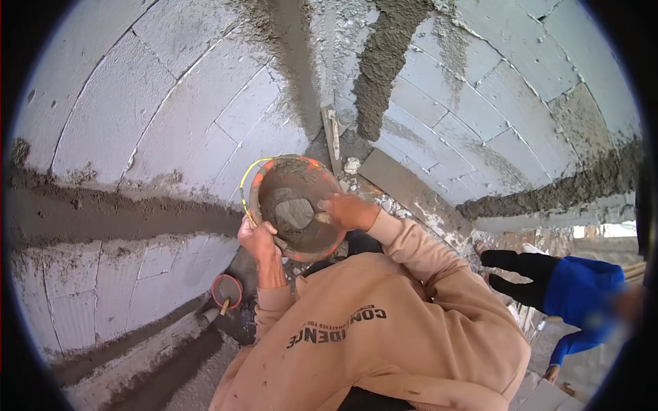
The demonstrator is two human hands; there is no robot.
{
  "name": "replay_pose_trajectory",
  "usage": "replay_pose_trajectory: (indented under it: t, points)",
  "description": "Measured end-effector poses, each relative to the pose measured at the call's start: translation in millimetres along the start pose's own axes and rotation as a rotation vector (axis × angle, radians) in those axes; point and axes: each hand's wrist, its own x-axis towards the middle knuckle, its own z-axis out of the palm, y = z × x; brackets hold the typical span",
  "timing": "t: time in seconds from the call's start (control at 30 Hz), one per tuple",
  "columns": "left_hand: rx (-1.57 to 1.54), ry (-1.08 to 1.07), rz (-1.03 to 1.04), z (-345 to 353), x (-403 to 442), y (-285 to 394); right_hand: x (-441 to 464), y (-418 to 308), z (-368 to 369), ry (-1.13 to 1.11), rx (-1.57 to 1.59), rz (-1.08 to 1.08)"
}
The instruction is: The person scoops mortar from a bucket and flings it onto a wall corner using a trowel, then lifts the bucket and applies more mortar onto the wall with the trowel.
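A round, mortar-smeared tub (257,195) with an orange-marked rim is in front of my body, tilted so that its inside shows. My left hand (258,240) is closed at its near left rim, beside a yellow-and-black striped loop (242,188) that curves along the outside. A short grey piece sticks out by that thumb; its kind is unclear. My right hand (348,211) reaches over the right rim, closed around the handle of a trowel. The trowel's grey, mortar-coated blade (295,214) lies inside the tub, above wet mortar.
Pale block walls (185,96) meet in a corner ahead, with wet mortar bands (380,68). A board (404,188) and a wooden strip (333,137) lean there among rubble. At lower left is a small red-rimmed bucket (227,291). A person in blue (582,288) is at right.
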Motion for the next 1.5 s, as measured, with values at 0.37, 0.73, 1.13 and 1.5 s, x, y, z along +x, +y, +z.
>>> replay_pose_trajectory:
  t: [0.37, 0.73, 1.13, 1.5]
  points:
    - [0.131, 0.081, -0.005, -77.9, 15.2, -24.6, 15.2, -248.9, -280.4, 0.949, 0.207, -1.046]
    - [0.11, 0.116, -0.017, -99.0, 11.4, -6.3, 38.2, -218.4, -242.7, 0.875, 0.287, -0.82]
    - [0.141, 0.029, -0.032, -57.7, -3.0, -3.1, 24.8, 6.5, 99.9, 0.086, 0.056, -0.014]
    - [0.118, -0.054, -0.02, -0.8, -9.5, -3.1, 7.1, 5.5, 80.6, 0.039, -0.089, -0.046]
